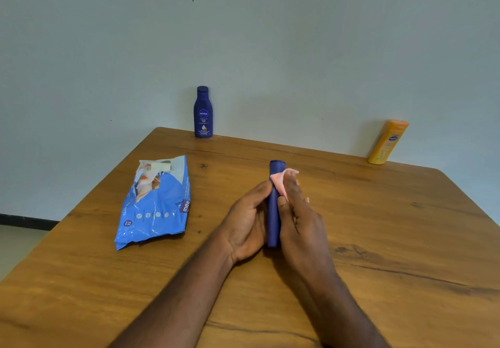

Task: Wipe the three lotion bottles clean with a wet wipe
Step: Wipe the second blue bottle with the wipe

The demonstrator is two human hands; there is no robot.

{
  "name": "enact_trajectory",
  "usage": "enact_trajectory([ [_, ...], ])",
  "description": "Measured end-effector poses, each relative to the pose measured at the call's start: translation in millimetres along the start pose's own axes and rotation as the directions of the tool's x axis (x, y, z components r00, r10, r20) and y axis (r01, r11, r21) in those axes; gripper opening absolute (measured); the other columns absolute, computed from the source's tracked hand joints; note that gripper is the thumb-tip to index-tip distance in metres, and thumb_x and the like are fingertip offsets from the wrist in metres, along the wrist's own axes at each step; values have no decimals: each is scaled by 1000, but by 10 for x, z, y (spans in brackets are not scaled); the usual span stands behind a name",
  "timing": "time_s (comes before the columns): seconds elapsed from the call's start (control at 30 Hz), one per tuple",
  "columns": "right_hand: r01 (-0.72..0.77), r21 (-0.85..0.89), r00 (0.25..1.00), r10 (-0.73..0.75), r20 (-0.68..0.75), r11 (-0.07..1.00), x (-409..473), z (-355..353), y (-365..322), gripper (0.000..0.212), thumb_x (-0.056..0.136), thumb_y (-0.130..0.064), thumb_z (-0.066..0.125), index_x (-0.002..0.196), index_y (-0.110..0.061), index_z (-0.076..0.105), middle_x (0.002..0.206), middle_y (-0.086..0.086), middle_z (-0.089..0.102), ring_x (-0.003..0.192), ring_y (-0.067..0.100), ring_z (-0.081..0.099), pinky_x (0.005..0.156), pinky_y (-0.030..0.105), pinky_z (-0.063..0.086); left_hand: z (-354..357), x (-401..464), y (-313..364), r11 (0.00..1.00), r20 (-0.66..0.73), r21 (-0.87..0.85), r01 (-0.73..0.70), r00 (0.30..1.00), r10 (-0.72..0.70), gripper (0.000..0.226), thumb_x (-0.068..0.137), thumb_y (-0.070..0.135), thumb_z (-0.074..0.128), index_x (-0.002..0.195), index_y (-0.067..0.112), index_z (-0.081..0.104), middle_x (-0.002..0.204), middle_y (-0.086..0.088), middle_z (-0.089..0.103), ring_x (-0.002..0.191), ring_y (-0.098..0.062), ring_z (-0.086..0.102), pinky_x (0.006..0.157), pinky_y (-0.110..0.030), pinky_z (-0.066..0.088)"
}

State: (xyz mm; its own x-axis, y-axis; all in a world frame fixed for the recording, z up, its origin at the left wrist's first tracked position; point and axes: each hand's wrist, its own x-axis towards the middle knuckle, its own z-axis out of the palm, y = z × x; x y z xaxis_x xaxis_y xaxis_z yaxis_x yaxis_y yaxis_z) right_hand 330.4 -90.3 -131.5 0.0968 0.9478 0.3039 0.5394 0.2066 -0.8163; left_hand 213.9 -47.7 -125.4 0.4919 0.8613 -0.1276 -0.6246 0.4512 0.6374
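The left hand curls its fingers around the left side of a dark blue bottle, holding it up between both hands with its cap pointing away from the person. The right hand presses a pale pink wet wipe against the bottle's right side near the cap; its thumb lies along the bottle and its fingers fold over the wipe, so both hands are closed on something. Whether the bottle's base touches the table cannot be told, as the palms hide it.

There are three lotion bottles in all. The one in the hands is over the middle of the table. A second dark blue bottle stands upright at the far edge, against the wall, well apart from the hands. A yellow bottle stands at the far right edge, close against the wall, appearing to lean in the wide-angle view.

One blue pack of wipes lies flat to the left of the hands, its flap peeled open at the far end, near the table's left edge. One wipe is in use.

Bare wood stretches to the right of the hands and in front of the far bottles. The table's left edge runs diagonally past the pack, with floor below it.
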Motion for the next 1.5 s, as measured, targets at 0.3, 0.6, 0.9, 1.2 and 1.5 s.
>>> enact_trajectory([
  [0.3,283,36,908,-279,313,959,-52,-99,-96,43,104,-20,46,145,-27,52,157,-15,40,148,-3,26,126,38,17,-234,115,236,989,-106,-149,15,994,-31,68,96,48,53,145,2,49,146,-30,51,138,-39,47,114,-55,37],
  [0.6,112,-83,982,-97,162,990,30,-149,31,57,102,-44,31,157,-33,24,164,-19,19,149,-10,11,128,39,7,-110,42,82,995,-20,-100,-14,1000,12,47,101,29,50,136,0,60,142,-22,58,125,-29,60,104,-41,51],
  [0.9,270,87,911,-284,299,959,-18,-162,-48,44,102,-19,45,144,-28,52,157,-13,40,149,0,28,126,44,18,-196,86,207,988,-111,-156,-1,994,-17,63,99,43,51,140,-4,53,145,-29,50,139,-45,46,115,-57,37],
  [1.2,70,74,985,-81,155,995,-58,-37,-10,55,94,-38,66,146,-36,50,120,-16,70,106,1,67,93,34,55,-176,114,217,964,-217,-172,-202,963,163,62,91,30,68,142,2,46,141,-26,56,116,-46,65,103,-61,48],
  [1.5,-237,657,971,156,180,716,5,55,-37,24,96,-26,66,119,-32,70,112,13,76,111,36,69,99,52,52,-180,102,247,930,-213,-207,-304,942,261,64,94,51,57,144,13,47,136,-18,64,125,-36,62,93,-50,56],
])
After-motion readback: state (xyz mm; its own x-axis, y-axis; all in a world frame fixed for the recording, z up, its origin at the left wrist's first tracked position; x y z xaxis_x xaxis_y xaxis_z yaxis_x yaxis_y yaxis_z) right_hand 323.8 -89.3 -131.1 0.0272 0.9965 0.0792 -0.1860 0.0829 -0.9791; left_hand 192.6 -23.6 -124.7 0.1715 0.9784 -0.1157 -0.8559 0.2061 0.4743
